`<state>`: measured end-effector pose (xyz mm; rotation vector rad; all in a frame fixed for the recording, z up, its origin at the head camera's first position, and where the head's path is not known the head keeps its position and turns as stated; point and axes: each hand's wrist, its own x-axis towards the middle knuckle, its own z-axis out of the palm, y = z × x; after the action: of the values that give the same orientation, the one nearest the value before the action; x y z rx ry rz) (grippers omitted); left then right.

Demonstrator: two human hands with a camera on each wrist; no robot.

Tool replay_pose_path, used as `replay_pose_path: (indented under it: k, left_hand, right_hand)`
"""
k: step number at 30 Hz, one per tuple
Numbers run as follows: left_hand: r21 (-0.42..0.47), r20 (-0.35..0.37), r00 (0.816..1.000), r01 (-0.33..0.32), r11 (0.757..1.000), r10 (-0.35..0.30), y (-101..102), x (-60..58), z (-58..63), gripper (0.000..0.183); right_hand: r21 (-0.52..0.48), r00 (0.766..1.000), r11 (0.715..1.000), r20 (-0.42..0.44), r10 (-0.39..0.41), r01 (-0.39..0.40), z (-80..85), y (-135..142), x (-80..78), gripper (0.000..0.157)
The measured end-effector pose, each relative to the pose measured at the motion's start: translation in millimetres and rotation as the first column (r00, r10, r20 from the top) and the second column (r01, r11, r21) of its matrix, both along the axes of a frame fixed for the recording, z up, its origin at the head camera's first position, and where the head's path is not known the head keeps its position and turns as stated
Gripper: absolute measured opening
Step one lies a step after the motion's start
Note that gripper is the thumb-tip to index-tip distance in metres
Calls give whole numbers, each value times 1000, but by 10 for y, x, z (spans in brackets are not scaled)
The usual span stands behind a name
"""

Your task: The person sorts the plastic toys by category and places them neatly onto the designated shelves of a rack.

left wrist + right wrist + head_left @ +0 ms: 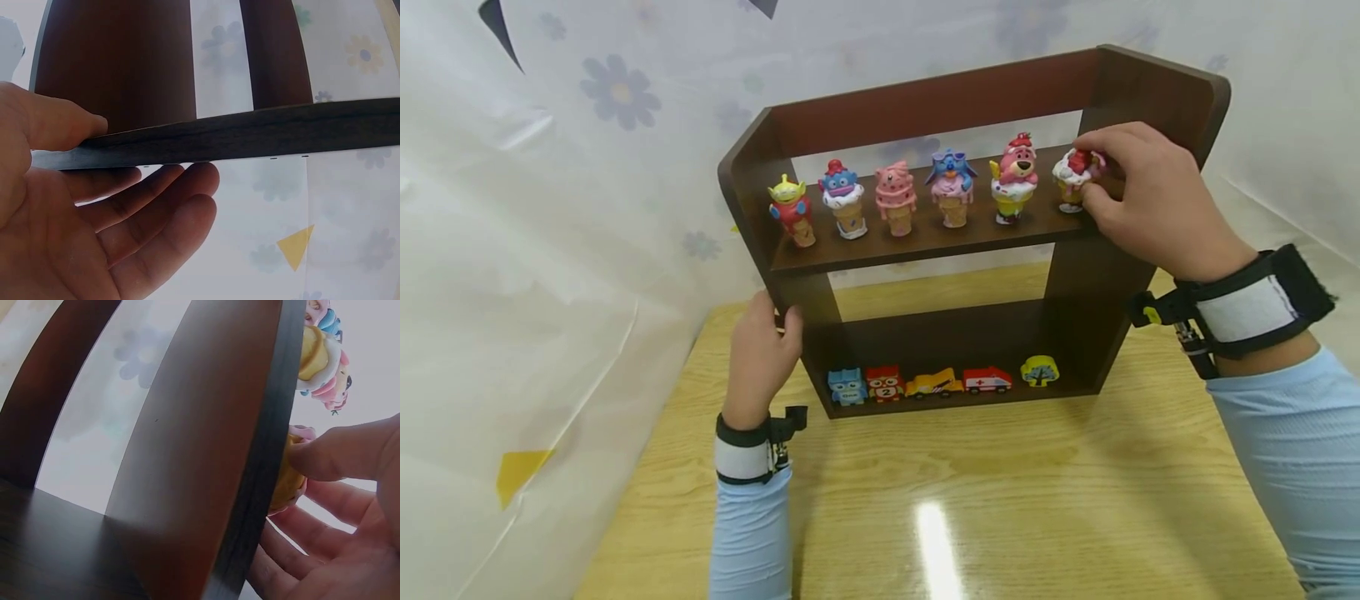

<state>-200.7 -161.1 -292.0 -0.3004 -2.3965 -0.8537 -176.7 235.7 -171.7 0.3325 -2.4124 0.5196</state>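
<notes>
My left hand (762, 354) holds the left side panel of a dark brown two-tier shelf (940, 258). In the left wrist view the thumb lies on one side of the panel's edge (250, 134) and the fingers on the other. At the upper tier's right end, my right hand (1165, 196) pinches an ice-cream cone figurine (1073, 171) with white swirl and red on top. The right wrist view shows its yellow cone (289, 481) between thumb and fingers, close beside the board's edge. Left of it stands a pink bear cone figurine (1015, 179).
More cone figurines line the upper tier: a blue one (952, 187), a pink one (896, 200), a white-and-blue one (844, 200) and a red-and-green one (792, 210). Below sit owl blocks (847, 387), a yellow truck (935, 383), an ambulance (987, 380) and a tree piece (1040, 371).
</notes>
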Motion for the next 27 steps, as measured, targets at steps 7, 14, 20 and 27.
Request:
replay_pose_path:
  k: [7,14,20,27]
  left_hand:
    - [8,8,1000,-4,1000,4,-5,14,12,30]
    - [6,7,1000,-16,1000,16,-27,18,0,29]
    - [-1,2,1000,-3,1000,3,-27,4,-18,30]
    - [-2,35,999,-14,1000,14,-12,-12,-27,27]
  right_hand:
    - [-33,1000,999,-4,12,-12,-19,-2,20,51]
    - [-107,988,993,-154,27,-44,-109,-48,182,52]
    - [-132,954,988,-296,43,-85,-374,-154,483,42]
    - [-158,958,979,-272,85,-132,-894,-281,771,38]
